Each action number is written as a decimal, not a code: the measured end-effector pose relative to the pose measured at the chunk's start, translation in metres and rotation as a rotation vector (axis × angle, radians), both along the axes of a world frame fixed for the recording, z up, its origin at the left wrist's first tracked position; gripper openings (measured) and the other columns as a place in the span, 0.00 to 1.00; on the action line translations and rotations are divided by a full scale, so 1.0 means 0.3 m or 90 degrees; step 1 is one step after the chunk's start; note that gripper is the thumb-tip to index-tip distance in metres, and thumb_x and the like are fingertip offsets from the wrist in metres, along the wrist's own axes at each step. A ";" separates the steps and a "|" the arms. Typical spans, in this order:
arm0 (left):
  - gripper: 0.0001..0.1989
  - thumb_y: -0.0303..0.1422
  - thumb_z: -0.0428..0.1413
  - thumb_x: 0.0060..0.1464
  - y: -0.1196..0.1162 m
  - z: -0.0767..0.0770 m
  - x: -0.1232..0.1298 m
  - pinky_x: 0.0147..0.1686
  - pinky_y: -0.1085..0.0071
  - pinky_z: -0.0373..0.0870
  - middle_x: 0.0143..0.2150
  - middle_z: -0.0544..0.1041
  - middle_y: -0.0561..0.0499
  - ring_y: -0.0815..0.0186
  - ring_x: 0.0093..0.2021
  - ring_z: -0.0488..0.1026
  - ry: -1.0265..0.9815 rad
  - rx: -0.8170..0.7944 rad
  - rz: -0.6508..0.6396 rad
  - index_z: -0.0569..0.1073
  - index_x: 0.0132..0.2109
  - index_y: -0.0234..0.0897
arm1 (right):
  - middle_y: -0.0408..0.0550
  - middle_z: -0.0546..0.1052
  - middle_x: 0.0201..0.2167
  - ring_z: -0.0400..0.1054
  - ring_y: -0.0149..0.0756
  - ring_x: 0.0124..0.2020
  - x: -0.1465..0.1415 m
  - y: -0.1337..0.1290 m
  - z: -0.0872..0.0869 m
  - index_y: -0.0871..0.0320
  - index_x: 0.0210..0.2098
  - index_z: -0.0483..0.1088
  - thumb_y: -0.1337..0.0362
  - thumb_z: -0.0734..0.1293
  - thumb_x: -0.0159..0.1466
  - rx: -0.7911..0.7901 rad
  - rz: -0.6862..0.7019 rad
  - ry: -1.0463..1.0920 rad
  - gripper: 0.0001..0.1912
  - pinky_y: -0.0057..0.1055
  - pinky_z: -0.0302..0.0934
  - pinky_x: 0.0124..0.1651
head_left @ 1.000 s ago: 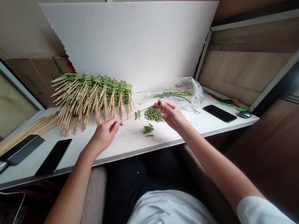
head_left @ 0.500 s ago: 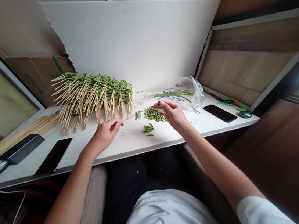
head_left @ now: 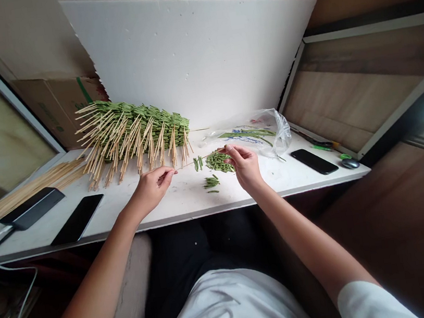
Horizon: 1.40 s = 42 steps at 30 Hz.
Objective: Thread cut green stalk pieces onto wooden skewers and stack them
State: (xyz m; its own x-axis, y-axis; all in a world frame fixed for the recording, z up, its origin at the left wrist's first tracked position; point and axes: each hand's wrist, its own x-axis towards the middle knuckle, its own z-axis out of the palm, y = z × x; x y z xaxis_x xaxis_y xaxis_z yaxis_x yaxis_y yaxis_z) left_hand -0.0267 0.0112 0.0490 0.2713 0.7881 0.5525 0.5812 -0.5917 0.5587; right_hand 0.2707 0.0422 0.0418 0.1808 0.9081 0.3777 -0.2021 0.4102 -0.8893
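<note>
A thin wooden stick [head_left: 189,164] spans the gap between my two hands, with short green bean pieces [head_left: 198,163] showing along it or just behind it. My left hand [head_left: 155,186] is closed on the stick's left end. The fingertips of my right hand [head_left: 242,162] pinch its other end. Beside my right hand lies a heap of cut green pieces [head_left: 218,161], and a smaller cluster [head_left: 211,182] is nearer the table's front edge. Behind my left hand, many skewered green pieces [head_left: 151,119] are stacked, their bare sticks pointing forward.
Loose sticks [head_left: 34,188], a black box-shaped device [head_left: 31,208] and a dark phone [head_left: 77,220] are at left on the white table [head_left: 179,208]. A plastic bag [head_left: 279,131] with long green stems, another phone [head_left: 314,161] and a mouse [head_left: 350,163] are at right.
The view has shifted slightly. My right hand has turned a little and moved slightly left; my left hand has barely moved.
</note>
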 end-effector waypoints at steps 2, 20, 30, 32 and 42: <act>0.21 0.47 0.53 0.73 -0.001 -0.004 0.003 0.42 0.68 0.78 0.42 0.85 0.44 0.61 0.38 0.80 0.010 0.007 -0.004 0.82 0.48 0.35 | 0.51 0.87 0.43 0.81 0.48 0.51 -0.008 -0.005 -0.002 0.53 0.39 0.83 0.43 0.79 0.59 0.002 -0.005 0.018 0.21 0.37 0.74 0.44; 0.19 0.44 0.52 0.74 -0.016 -0.027 0.046 0.43 0.70 0.76 0.45 0.85 0.44 0.61 0.41 0.80 0.000 -0.001 -0.035 0.82 0.48 0.36 | 0.51 0.87 0.45 0.81 0.49 0.54 -0.078 -0.069 -0.004 0.52 0.39 0.83 0.43 0.78 0.60 0.021 -0.044 0.034 0.20 0.42 0.76 0.52; 0.19 0.44 0.52 0.74 -0.047 -0.001 0.077 0.38 0.70 0.72 0.42 0.84 0.45 0.64 0.34 0.76 0.005 0.015 -0.018 0.82 0.48 0.35 | 0.51 0.87 0.43 0.81 0.49 0.51 -0.134 -0.095 -0.042 0.53 0.37 0.84 0.42 0.80 0.57 -0.011 0.014 0.031 0.21 0.43 0.76 0.54; 0.19 0.44 0.52 0.74 -0.044 -0.009 0.078 0.38 0.70 0.72 0.41 0.84 0.45 0.64 0.35 0.76 -0.001 0.000 -0.023 0.82 0.48 0.35 | 0.50 0.87 0.42 0.81 0.47 0.48 -0.140 -0.090 -0.055 0.53 0.38 0.84 0.43 0.81 0.57 -0.024 0.012 0.034 0.21 0.43 0.76 0.53; 0.19 0.45 0.50 0.73 0.024 -0.046 0.017 0.31 0.70 0.65 0.30 0.75 0.50 0.65 0.28 0.70 0.013 -0.032 0.046 0.80 0.48 0.36 | 0.53 0.86 0.44 0.75 0.50 0.52 0.024 0.038 -0.072 0.52 0.43 0.85 0.44 0.69 0.71 0.094 -0.001 -0.471 0.20 0.46 0.68 0.59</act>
State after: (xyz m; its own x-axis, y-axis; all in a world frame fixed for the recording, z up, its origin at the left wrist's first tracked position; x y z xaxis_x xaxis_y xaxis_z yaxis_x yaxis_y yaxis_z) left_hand -0.0216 0.0184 0.0352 0.2238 0.8327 0.5065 0.6332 -0.5193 0.5739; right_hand 0.2779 0.0536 0.0202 -0.1672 0.8382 0.5191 0.4273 0.5361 -0.7280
